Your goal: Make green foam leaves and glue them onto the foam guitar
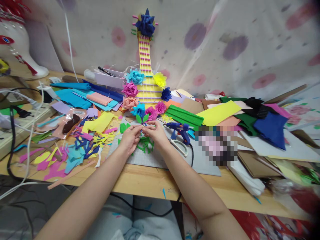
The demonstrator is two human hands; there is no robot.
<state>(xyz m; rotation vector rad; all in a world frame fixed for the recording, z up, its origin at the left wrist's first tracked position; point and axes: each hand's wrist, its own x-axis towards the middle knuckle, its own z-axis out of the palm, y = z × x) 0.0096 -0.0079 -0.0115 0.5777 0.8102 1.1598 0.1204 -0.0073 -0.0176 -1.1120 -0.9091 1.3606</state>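
Note:
Both my hands meet over the grey cutting mat (200,166), fingertips pinched together. My left hand (130,138) and my right hand (158,134) close on the base of a small sprig of green paper leaves (145,118), which shows just above the fingertips. Exactly how each finger grips it is hidden. Beneath my hands lie cut green paper pieces (146,145), with more green leaves (124,127) left of them. Behind stands a yellow paper guitar (148,89) decorated with crepe paper flowers, among them a magenta rose (151,113) close to the sprig.
A blue glue gun (179,130) and scissors with a pale handle (180,148) lie right of my hands. Paper scraps (85,141) cover the left side. Folded crepe sheets (222,112) pile up at right. A black cable (192,155) runs off the table edge.

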